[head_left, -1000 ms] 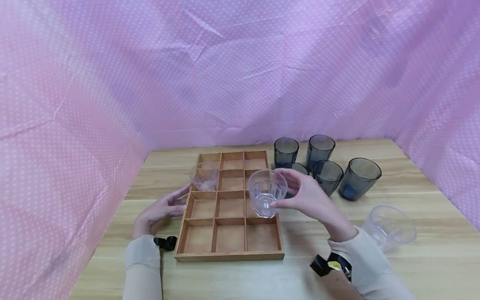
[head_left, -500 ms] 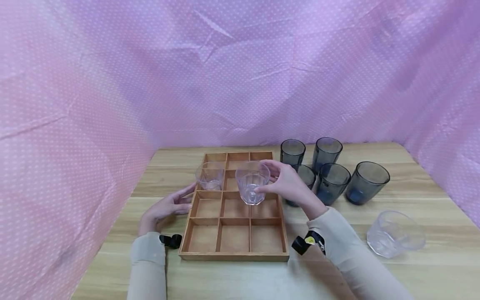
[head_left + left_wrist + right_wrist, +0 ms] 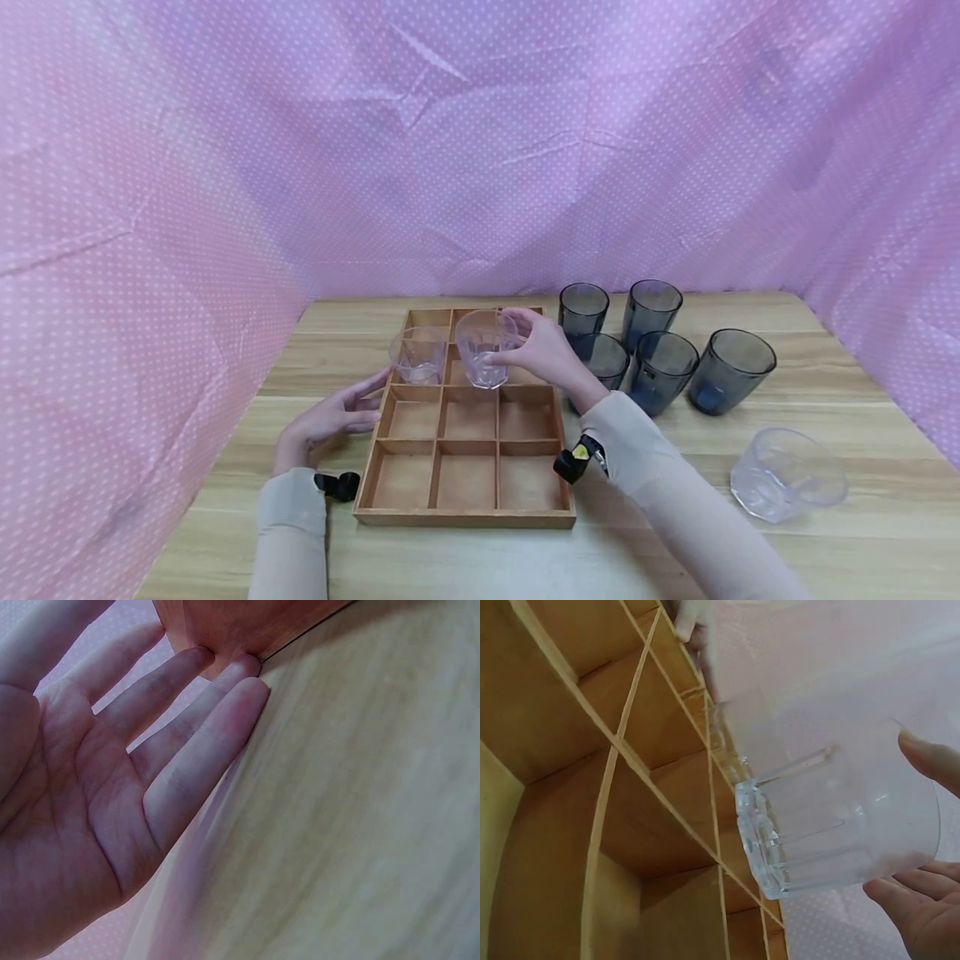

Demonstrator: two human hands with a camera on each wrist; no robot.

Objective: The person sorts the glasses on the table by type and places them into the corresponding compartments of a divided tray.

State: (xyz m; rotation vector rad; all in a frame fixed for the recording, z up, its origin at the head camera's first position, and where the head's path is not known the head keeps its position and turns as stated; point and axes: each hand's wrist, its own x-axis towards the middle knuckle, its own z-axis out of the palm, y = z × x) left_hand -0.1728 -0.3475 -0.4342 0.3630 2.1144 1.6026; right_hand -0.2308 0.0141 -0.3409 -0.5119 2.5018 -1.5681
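My right hand grips a clear glass by its side, thumb in front and fingers behind, above the middle column of a wooden divided tray. In the right wrist view the glass shows its faceted base over the compartments. A second clear glass stands at the tray's left column, second row from the back. My left hand lies along the tray's left side. Its extended fingertips touch the tray wall in the left wrist view.
Several smoky dark glasses stand upright right of the tray. A third clear glass sits tilted-looking at the table's right. A pink dotted cloth hangs behind and beside the wooden table.
My right hand has carried the clear glass left and toward the back, from the tray's right column to its middle column. My left hand stays at the tray's side.
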